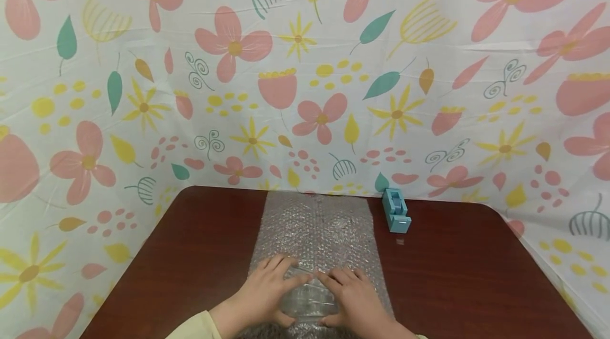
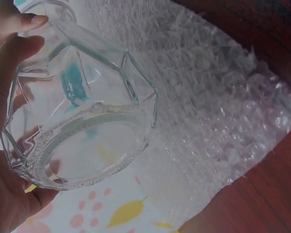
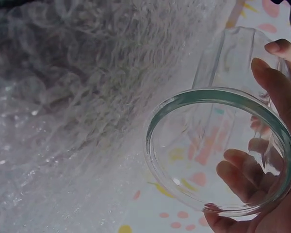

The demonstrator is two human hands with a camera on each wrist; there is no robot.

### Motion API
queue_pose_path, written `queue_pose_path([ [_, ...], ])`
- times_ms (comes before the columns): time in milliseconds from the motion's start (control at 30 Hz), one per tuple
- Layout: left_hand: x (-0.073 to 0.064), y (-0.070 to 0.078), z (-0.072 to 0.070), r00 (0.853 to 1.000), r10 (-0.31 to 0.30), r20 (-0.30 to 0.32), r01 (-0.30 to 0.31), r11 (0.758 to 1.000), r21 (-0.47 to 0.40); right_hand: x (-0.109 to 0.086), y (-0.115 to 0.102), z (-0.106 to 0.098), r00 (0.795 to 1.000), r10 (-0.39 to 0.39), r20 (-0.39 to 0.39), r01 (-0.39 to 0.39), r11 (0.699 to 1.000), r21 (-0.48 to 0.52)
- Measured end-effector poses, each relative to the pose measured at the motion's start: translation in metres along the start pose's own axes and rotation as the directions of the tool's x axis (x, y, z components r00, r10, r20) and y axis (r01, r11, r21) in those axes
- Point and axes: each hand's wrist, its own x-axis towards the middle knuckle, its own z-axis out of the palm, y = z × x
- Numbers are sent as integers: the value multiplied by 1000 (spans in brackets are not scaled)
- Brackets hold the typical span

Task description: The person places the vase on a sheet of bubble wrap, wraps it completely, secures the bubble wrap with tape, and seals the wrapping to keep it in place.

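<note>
A clear faceted glass vase [image 1: 310, 299] lies on its side across a long sheet of bubble wrap [image 1: 316, 228]. My left hand [image 1: 267, 294] curls round the end with its base; the thick ringed bottom [image 2: 94, 150] shows in the left wrist view. Round the other end, my right hand [image 1: 355, 296] grips near the wide round mouth [image 3: 218, 97], seen in the right wrist view. Both thumbs are on the near side, with the fingers over the top and far side. The fingers also show through the glass.
A blue tape dispenser [image 1: 396, 211] stands at the back right of the dark red-brown table [image 1: 457, 270]. Just in front of it lies a small clear scrap [image 1: 400, 242]. A flower-printed cloth [image 1: 305, 74] hangs behind and beside the table.
</note>
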Motion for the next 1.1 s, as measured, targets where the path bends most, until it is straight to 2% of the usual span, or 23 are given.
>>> queue_pose_path([
  [167, 2, -2, 0, 999, 1, 40, 1, 999, -44, 2, 1, 0, 999, 18, 34, -19, 999, 37],
  [433, 5, -1, 2, 996, -1, 89, 4, 999, -37, 1, 5, 5, 1000, 18, 12, -18, 998, 56],
  [567, 5, 2, 2, 996, -11, 94, 15, 999, -45, 0, 8, 6, 1000, 15, 4, -15, 997, 80],
  [700, 1, 6, 4, 999, -17, 38, 18, 1000, -10, 3, 10, 5, 1000, 7, 7, -7, 992, 123],
  [767, -3, 9, 6, 1000, -2, -31, 4, 999, 41, 7, 13, 5, 1000, -3, 25, -1, 986, 166],
  [900, -9, 16, 10, 989, 47, -138, -32, 993, 110, 12, 17, 3, 998, -17, 64, 1, 970, 245],
  [1100, -16, 21, 19, 980, 88, -177, -58, 984, 168, 13, 19, 2, 996, -9, 94, -18, 958, 287],
])
